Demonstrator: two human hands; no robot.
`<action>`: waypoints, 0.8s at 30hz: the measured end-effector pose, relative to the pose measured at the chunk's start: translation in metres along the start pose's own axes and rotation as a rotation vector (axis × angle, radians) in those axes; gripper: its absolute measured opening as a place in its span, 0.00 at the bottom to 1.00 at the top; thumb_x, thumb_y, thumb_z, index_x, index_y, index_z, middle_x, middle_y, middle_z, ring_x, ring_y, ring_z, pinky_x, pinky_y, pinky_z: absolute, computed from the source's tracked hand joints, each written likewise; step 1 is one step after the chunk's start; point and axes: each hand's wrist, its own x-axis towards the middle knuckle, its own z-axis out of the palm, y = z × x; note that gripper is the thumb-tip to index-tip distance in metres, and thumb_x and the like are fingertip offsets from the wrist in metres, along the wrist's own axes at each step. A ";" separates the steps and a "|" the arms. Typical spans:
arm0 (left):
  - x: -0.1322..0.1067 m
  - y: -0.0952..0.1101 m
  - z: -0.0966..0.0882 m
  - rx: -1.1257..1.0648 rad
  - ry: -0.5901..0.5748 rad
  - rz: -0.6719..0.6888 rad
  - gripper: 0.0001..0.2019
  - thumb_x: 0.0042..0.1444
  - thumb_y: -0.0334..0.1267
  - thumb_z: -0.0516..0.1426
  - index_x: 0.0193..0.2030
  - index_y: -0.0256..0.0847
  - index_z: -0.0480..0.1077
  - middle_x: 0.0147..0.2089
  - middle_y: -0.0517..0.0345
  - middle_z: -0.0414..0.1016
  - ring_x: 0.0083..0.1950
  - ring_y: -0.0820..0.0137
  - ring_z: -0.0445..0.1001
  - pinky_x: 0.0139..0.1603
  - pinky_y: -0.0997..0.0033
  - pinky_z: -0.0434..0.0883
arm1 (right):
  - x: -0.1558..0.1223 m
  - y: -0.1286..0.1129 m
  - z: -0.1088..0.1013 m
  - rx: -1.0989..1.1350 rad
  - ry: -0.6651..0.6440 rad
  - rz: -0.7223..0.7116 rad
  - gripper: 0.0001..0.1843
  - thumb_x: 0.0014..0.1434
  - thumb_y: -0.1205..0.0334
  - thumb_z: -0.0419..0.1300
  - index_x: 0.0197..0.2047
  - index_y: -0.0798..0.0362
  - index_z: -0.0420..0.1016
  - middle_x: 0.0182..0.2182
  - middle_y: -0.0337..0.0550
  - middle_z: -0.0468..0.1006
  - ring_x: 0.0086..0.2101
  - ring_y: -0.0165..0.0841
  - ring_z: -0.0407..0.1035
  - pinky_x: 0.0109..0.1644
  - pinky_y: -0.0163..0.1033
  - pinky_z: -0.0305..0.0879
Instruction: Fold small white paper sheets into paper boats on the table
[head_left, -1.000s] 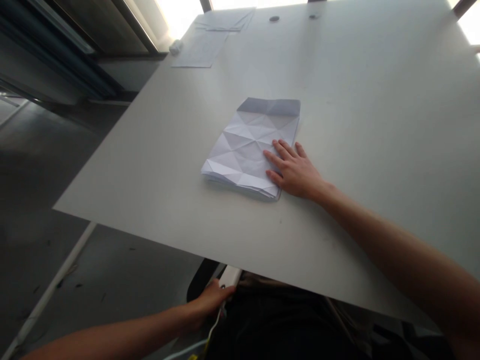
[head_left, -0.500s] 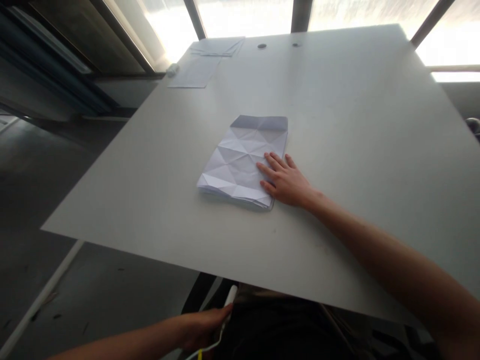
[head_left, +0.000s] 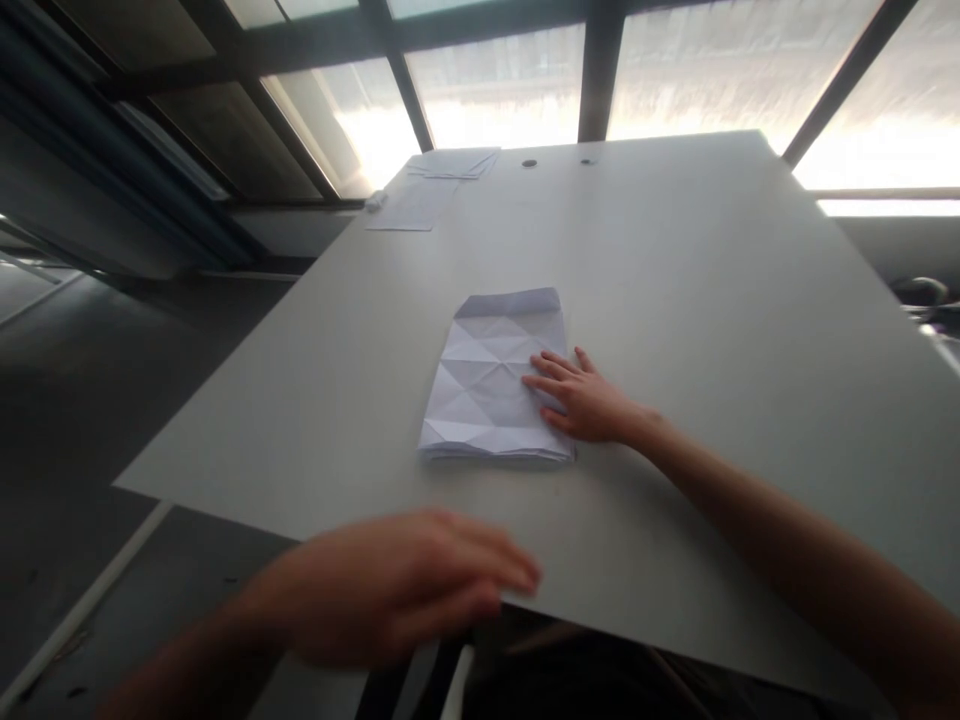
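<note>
A stack of creased white paper (head_left: 487, 370) lies on the white table, its far edge folded and in shade. Over the right side of the stack, my right hand (head_left: 589, 395) rests flat with fingers spread, holding nothing. Closer to me, my left hand (head_left: 409, 580) hovers above the table's front edge, blurred by motion. Its fingers are stretched out, thumb lowest, and no object shows in them. It is apart from the paper.
More white paper sheets (head_left: 409, 205) lie at the table's far left corner beside a small crumpled white piece (head_left: 376, 201). Two round holes sit near the far edge. A white strip-like object (head_left: 459, 685) shows by my lap. Windows stand behind the table.
My left hand has risen from beside my lap, leaving the white object there, to above the table's front edge. The view has tilted up. My right hand stays on the paper.
</note>
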 end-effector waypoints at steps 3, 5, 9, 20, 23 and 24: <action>0.073 0.089 -0.034 0.339 0.181 0.578 0.27 0.64 0.52 0.48 0.63 0.40 0.68 0.62 0.51 0.70 0.68 0.54 0.61 0.67 0.53 0.60 | 0.009 -0.009 0.000 0.001 0.029 0.031 0.29 0.62 0.60 0.56 0.66 0.51 0.63 0.69 0.54 0.56 0.68 0.47 0.46 0.69 0.64 0.38; 0.128 0.125 -0.032 0.547 0.350 0.700 0.27 0.67 0.44 0.44 0.69 0.34 0.59 0.70 0.46 0.59 0.72 0.56 0.53 0.70 0.52 0.52 | 0.022 -0.019 0.005 -0.001 0.095 0.109 0.27 0.63 0.65 0.52 0.66 0.54 0.63 0.68 0.55 0.58 0.68 0.44 0.47 0.70 0.59 0.40; 0.199 0.127 -0.008 0.798 0.527 0.575 0.27 0.68 0.38 0.42 0.72 0.30 0.51 0.75 0.42 0.44 0.76 0.55 0.42 0.72 0.47 0.44 | 0.049 -0.035 0.023 0.014 0.193 0.301 0.31 0.65 0.64 0.48 0.69 0.65 0.54 0.69 0.62 0.54 0.68 0.46 0.47 0.69 0.52 0.46; 0.265 0.133 -0.062 0.816 0.651 0.458 0.31 0.69 0.44 0.40 0.73 0.25 0.47 0.75 0.42 0.44 0.75 0.57 0.44 0.72 0.48 0.45 | 0.051 -0.059 0.041 -0.032 0.147 0.253 0.37 0.67 0.48 0.48 0.71 0.62 0.53 0.71 0.63 0.43 0.70 0.51 0.35 0.70 0.60 0.34; 0.271 0.135 -0.062 0.849 0.652 0.470 0.31 0.69 0.44 0.39 0.73 0.27 0.47 0.75 0.42 0.44 0.76 0.58 0.44 0.73 0.49 0.44 | 0.063 -0.066 0.044 0.006 0.108 0.116 0.36 0.67 0.45 0.47 0.71 0.56 0.53 0.71 0.58 0.45 0.70 0.48 0.37 0.70 0.60 0.33; 0.272 0.134 -0.062 0.860 0.653 0.477 0.30 0.69 0.44 0.39 0.73 0.28 0.48 0.75 0.42 0.44 0.76 0.59 0.44 0.73 0.50 0.44 | 0.068 -0.061 0.044 0.009 0.117 0.126 0.36 0.67 0.45 0.47 0.71 0.56 0.52 0.71 0.58 0.46 0.70 0.47 0.39 0.70 0.60 0.34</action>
